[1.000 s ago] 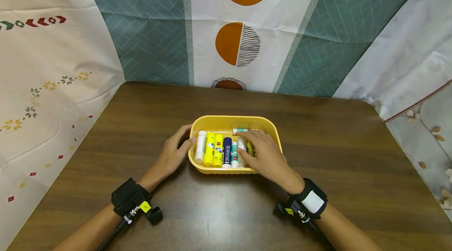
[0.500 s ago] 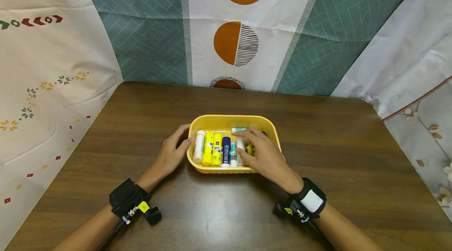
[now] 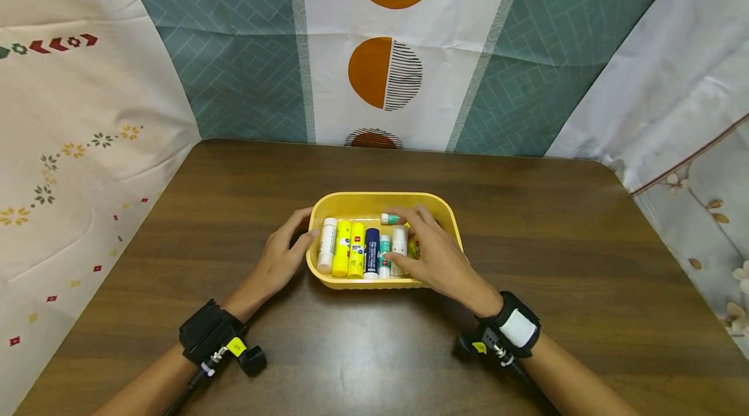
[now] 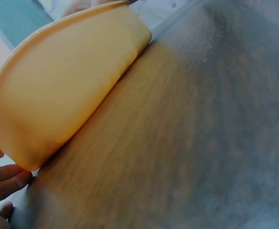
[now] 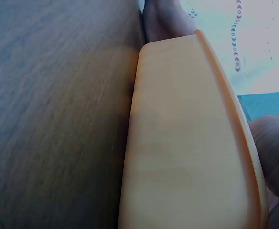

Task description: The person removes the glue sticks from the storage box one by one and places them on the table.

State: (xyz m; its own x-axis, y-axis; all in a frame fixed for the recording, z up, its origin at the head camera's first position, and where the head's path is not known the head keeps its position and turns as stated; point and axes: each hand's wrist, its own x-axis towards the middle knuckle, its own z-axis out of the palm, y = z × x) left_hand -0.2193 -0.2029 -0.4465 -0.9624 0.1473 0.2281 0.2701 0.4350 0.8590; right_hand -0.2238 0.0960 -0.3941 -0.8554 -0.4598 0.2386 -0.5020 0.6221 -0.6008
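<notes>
A yellow plastic basket [image 3: 351, 285] holds a row of glue sticks. From the left stand a white glue stick [image 3: 327, 246], two yellow ones, a navy glue stick [image 3: 371, 252], a small teal-and-white glue stick [image 3: 384, 253] and a whitish glue stick [image 3: 400, 244]. Another teal glue stick [image 3: 389, 218] lies crosswise behind them. My left hand [image 3: 281, 260] grips the basket's left end, thumb at the rim and fingers outside. My right hand [image 3: 439, 257] reaches over the right side, thumb and forefinger spread above the whitish stick. It hides the sticks at that end.
The basket stands on a brown wooden table [image 3: 363, 351]. Patterned cloths hang behind it and at both sides, with a teal cloth [image 3: 246, 65] at the back. Each wrist wears a black strap [image 3: 213, 331] with a camera and cable.
The thumb and forefinger of my right hand have spread wider apart, showing more of the whitish glue stick. My left hand keeps its grip. The head view has shifted slightly.
</notes>
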